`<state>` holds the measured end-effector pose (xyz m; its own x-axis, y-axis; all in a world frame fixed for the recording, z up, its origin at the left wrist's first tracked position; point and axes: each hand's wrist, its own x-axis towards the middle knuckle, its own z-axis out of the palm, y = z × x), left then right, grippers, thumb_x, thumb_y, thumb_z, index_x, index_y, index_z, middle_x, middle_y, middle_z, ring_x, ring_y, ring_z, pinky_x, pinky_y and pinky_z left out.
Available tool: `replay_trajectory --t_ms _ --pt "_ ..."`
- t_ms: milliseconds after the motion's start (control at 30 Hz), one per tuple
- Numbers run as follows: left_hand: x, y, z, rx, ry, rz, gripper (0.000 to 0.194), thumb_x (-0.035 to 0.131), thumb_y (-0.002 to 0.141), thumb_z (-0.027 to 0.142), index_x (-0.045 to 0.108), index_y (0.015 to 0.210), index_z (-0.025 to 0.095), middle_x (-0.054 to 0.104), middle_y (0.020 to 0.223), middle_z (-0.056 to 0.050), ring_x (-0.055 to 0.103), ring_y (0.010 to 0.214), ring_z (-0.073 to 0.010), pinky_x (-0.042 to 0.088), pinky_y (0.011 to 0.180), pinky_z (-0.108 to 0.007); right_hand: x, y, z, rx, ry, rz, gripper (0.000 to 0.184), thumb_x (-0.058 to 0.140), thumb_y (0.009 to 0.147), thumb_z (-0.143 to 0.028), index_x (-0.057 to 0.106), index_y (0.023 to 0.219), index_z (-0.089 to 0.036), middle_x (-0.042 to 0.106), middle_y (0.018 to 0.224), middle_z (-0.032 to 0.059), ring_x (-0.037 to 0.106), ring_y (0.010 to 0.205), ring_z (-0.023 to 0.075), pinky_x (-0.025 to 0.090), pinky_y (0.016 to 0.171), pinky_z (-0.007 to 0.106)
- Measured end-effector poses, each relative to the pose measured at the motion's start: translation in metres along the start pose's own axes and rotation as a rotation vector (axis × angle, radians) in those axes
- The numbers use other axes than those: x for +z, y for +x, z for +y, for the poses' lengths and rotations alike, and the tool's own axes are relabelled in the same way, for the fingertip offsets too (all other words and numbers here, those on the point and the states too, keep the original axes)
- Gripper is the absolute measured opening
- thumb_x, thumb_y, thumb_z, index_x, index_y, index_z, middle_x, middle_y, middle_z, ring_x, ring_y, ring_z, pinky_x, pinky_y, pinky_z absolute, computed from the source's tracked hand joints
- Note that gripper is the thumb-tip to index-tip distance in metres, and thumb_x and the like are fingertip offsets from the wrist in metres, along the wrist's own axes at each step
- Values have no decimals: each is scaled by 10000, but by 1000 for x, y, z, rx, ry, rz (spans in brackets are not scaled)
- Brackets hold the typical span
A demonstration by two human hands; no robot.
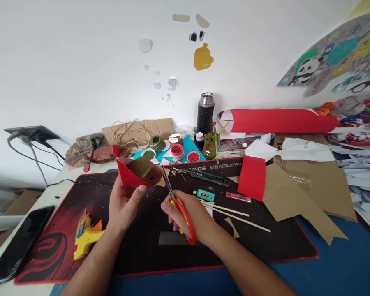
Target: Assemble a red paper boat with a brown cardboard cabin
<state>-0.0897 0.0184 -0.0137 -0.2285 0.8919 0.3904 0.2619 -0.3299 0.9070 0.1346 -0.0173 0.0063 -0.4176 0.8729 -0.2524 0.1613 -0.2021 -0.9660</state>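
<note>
In my left hand [123,201] is a small brown hollow piece [144,169] with red corrugated paper [127,173] wrapped on its left and front sides. My thumb presses on the paper's lower edge. My right hand [183,211] grips a pair of scissors [186,220] with red and yellow handles. Its blades point up and away, close to the right end of the brown piece; whether they touch it I cannot tell. Below my right hand a dark grey strip [172,238] lies on the black desk mat [148,257].
A yellow glue gun [88,236] and a phone [21,242] lie at left. Beyond my hands are a utility knife [203,176], paint pots [177,151] and a black flask [205,113]. To the right are wooden sticks [237,213], red paper [252,176] and cardboard [283,193].
</note>
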Motion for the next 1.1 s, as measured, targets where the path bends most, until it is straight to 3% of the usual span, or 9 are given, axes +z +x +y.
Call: replay_trajectory --t_ms 333,667,1100 --pt "0 0 8 99 145 -60 585 887 833 561 723 1274 214 765 1241 -112 741 1171 -326 609 1029 -453 1 0 1 -5 -31 17 451 640 1047 -675 635 1002 -227 654 695 -33 630 524 123 455 557 229" --pt "-6 1 6 237 240 -155 545 853 902 456 707 1394 271 719 1341 -105 670 1320 -350 492 1197 -520 1 0 -3 12 -113 33 423 624 1066 -638 591 927 -240 576 569 -64 595 478 136 402 547 247" --pt "-2 0 6 200 276 -151 558 856 878 510 710 1357 263 709 1378 -104 639 1365 -363 456 1230 -539 1 2 -6 11 -246 105 513 604 1059 -685 580 800 -243 549 546 -39 577 549 167 345 591 281"
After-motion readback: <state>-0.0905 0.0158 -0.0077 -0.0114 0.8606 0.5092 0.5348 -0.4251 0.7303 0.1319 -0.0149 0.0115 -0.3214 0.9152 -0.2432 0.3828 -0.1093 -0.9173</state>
